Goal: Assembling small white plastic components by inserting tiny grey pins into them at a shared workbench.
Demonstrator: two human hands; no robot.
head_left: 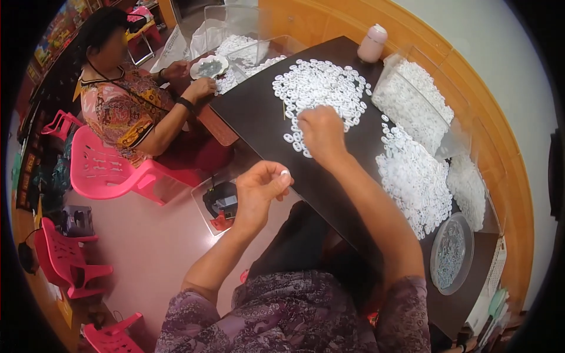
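Observation:
My left hand (pixel 259 191) is raised beside the near edge of the dark table (pixel 250 115). Thumb and forefinger pinch a small white plastic piece (pixel 286 174). Over the table, my right hand (pixel 322 134) is at the near side of a spread pile of white oval pieces (pixel 323 85). Its fingers are curled in, and whatever is between them is hidden. Some loose ovals lie just left of that hand. Further right is a heap of smaller-looking white pieces (pixel 415 182). A clear round dish (pixel 451 253) of tiny grey-blue parts sits nearer me.
Clear plastic bins (pixel 406 97) full of white pieces line the wall side, near a pink bottle (pixel 372 43). At left, a co-worker (pixel 126 100) sits on a pink chair (pixel 97 170), hands by a white bowl (pixel 209 67). A clear tray (pixel 215 203) with dark items is below the table edge.

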